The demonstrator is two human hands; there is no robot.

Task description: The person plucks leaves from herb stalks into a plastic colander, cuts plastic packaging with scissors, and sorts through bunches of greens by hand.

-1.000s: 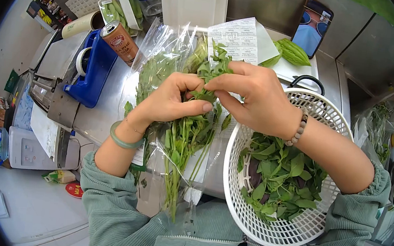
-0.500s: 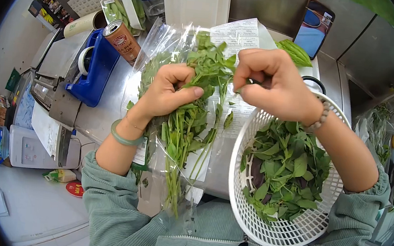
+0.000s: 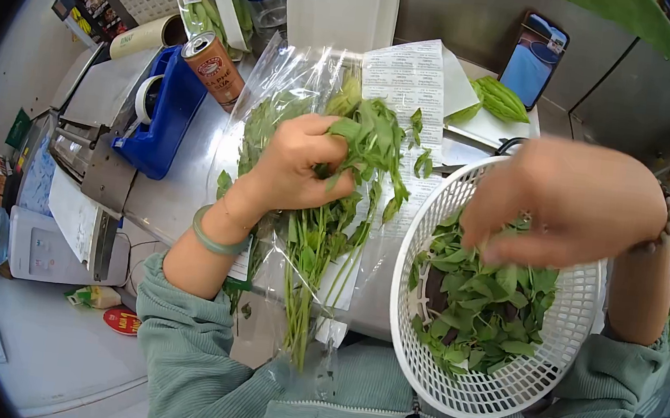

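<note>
My left hand (image 3: 304,169) is closed around the top of a bunch of leafy green herbs (image 3: 312,247), whose long stems hang toward me over a clear plastic bag (image 3: 284,69). My right hand (image 3: 568,205), smeared by motion, hovers above a white plastic basket (image 3: 401,330) with its fingers pointing down. Whether anything is between those fingers does not show. Picked green leaves (image 3: 488,307) lie heaped inside the basket, some with dark purplish undersides. A few loose sprigs (image 3: 423,164) rest on printed paper (image 3: 404,77) between my hands.
A brown drink can (image 3: 212,69) and a blue tape dispenser (image 3: 164,113) stand at the left. A phone (image 3: 534,59) leans on the back wall. Beside it are ridged green vegetables (image 3: 500,98) and black-handled scissors (image 3: 509,146).
My right hand has moved from beside the bunch to the right, over the basket. My left hand has shifted slightly and stays closed on the herbs. Loose sprigs now show on the paper.
</note>
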